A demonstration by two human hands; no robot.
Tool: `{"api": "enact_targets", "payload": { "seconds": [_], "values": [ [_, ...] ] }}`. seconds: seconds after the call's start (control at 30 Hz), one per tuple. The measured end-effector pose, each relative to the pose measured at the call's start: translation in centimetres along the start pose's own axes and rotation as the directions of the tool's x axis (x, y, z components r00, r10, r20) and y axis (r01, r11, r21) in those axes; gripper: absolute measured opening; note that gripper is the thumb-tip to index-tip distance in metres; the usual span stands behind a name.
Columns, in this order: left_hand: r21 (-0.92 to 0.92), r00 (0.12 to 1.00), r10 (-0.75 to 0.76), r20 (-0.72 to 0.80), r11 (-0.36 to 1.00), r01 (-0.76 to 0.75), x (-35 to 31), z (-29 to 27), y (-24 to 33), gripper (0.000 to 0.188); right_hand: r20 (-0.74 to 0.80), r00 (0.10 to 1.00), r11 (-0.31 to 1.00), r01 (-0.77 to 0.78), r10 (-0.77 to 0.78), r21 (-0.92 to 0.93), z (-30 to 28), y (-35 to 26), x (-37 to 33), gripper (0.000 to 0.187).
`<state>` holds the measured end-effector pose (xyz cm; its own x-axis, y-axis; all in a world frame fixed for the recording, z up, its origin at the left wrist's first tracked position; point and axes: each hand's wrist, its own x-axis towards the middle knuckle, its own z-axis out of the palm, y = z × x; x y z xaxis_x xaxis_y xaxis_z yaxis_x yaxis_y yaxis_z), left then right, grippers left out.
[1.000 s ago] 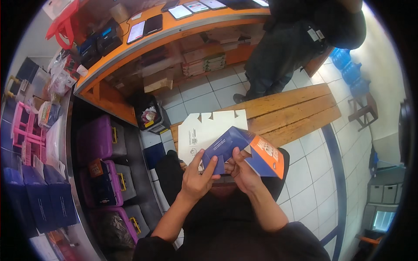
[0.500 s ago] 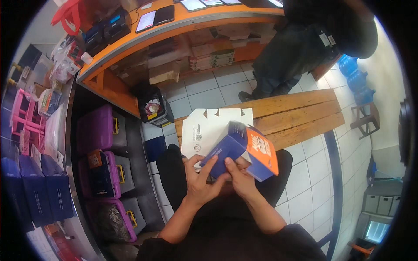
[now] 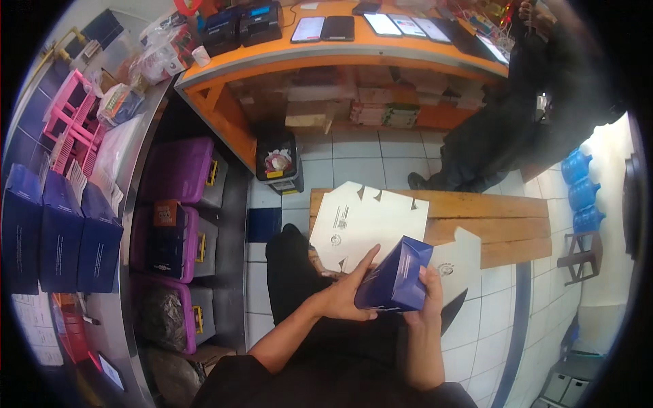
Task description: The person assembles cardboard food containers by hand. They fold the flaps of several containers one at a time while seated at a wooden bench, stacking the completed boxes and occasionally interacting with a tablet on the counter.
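Over my lap I hold a blue cardboard box (image 3: pixel 391 282), tilted, with a closed blue end facing up. My left hand (image 3: pixel 340 296) grips its left side, index finger stretched along the wall and thumb at the lower edge. On the right side my right hand (image 3: pixel 428 296) clasps it, thumb on the blue face and the other fingers partly hidden. Beyond the box, a flat white carton blank (image 3: pixel 367 221) with notched edges lies on the wooden bench. Another white card piece (image 3: pixel 459 262) shows behind my right hand; whether it joins the box I cannot tell.
The wooden bench (image 3: pixel 503 234) runs to the right. Several blue boxes (image 3: pixel 64 234) stand on the left counter, above purple-lidded bins (image 3: pixel 177 170). A black bin (image 3: pixel 280 163) sits by the orange counter (image 3: pixel 408 58), which bears phones. A person (image 3: pixel 486 146) stands at far right.
Both hands have turned the box, so its orange panel no longer shows, and moved right with it. A second white card piece now shows. The view has swung, shifting the room rightward in the picture.
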<state>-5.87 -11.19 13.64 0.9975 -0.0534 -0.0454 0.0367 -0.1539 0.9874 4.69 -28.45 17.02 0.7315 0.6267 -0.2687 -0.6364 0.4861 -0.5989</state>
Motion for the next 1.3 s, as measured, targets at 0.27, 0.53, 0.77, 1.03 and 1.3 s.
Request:
{"api": "enact_targets", "payload": {
  "seconds": [0.27,0.53,0.77,1.03,1.3],
  "values": [
    [-0.958,0.877,-0.479,0.042,0.23,0.171,-0.3,2.1,-14.4,0.057,0.425,0.809,-0.142,0.516,0.407,-0.845,-3.9,2.6,1.1,0.092],
    [-0.662,0.778,-0.591,-0.213,0.673,0.33,-0.8,2.0,-13.6,0.056,0.276,0.715,-0.393,0.616,0.642,-0.683,-10.2,5.6,0.9,0.054],
    [0.266,0.997,0.015,0.081,0.963,-0.036,-2.8,-2.6,-6.2,0.046,0.194,0.863,-0.09,0.264,0.467,-0.96,-11.1,3.4,0.9,0.024],
    [0.372,0.934,0.049,-0.354,0.923,0.093,-3.6,-0.9,-5.8,0.018,0.165,0.916,-0.082,0.208,0.367,-0.975,-9.9,2.1,2.0,0.032],
    [0.478,0.815,0.19,-0.547,0.87,0.118,-3.1,3.0,-6.2,0.015,0.244,0.931,-0.311,0.325,0.273,-0.893,-8.4,3.5,2.0,0.03]
  ]
}}
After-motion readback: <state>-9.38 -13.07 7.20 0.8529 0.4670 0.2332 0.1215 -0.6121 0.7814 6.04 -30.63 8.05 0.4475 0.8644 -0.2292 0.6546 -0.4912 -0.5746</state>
